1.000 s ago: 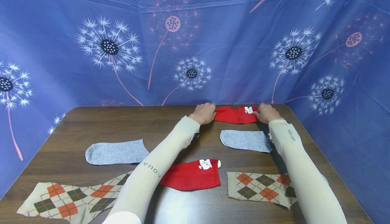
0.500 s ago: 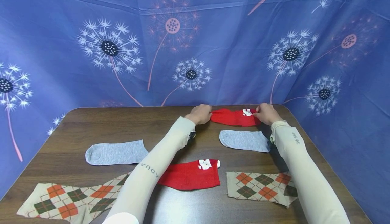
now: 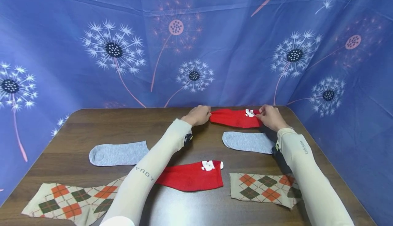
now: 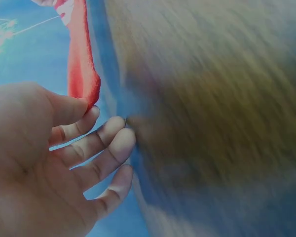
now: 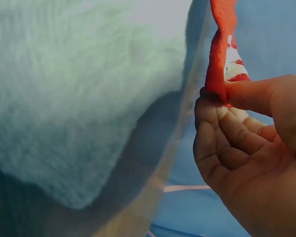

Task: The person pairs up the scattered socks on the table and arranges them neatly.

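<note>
At the table's far edge a red sock (image 3: pixel 231 117) with a white figure stretches between both hands. My left hand (image 3: pixel 198 115) pinches its left end between thumb and index finger; in the left wrist view the other fingers of that hand (image 4: pixel 64 148) are loosely bent. My right hand (image 3: pixel 271 117) pinches the opposite end beside the white patch, and the right wrist view shows thumb and fingertips of this hand (image 5: pixel 256 133) on the red fabric. Just in front lies a grey sock (image 3: pixel 248 142), flat on the table. A second red sock (image 3: pixel 193 176) lies nearer, partly behind the left sleeve.
Another grey sock (image 3: pixel 118 153) lies at left on the wooden table (image 3: pixel 122 123). Two argyle socks lie near the front, one at left (image 3: pixel 70 202) and one at right (image 3: pixel 261 188), each partly covered by a sleeve. A blue dandelion-print curtain (image 3: pixel 239 48) hangs behind the table.
My left hand has shifted left, drawing the far red sock's left end with it. My right hand keeps its pinch, its wrist slightly turned outward. The other socks lie where they were.
</note>
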`<state>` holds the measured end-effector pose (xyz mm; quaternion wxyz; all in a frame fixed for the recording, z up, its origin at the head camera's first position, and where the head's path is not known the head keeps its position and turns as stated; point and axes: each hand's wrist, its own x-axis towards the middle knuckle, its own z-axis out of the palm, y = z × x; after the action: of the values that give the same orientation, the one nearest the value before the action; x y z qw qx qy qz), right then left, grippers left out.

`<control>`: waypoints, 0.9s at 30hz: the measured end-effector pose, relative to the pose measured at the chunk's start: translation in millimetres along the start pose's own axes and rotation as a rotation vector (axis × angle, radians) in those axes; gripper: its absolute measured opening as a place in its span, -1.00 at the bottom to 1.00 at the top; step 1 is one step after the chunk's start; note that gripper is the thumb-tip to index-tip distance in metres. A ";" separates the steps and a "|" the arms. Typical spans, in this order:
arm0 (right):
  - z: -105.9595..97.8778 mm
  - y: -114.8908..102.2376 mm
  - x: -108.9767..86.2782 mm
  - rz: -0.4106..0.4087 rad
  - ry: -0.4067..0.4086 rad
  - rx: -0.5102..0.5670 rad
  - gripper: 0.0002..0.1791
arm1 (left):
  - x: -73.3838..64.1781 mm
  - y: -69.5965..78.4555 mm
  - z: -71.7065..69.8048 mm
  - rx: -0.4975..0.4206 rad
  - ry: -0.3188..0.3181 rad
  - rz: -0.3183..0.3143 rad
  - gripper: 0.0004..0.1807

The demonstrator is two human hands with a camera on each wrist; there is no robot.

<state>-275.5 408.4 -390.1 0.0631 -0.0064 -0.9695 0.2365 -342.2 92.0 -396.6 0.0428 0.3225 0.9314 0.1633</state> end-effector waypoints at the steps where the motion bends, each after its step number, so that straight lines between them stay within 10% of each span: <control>1: -0.1 -1.9 -1.1 -0.003 -0.001 0.002 -0.81 | -2.0 -1.0 -0.4 -0.002 0.004 0.002 -0.79; 27: 3.3 -39.5 -23.1 -0.092 0.032 0.036 -0.77 | -48.4 -17.9 -14.9 -0.030 0.081 0.008 -0.78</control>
<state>-252.4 370.9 -377.6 0.0898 0.0355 -0.9632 0.2507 -317.3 44.9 -389.8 0.0092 0.3187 0.9285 0.1904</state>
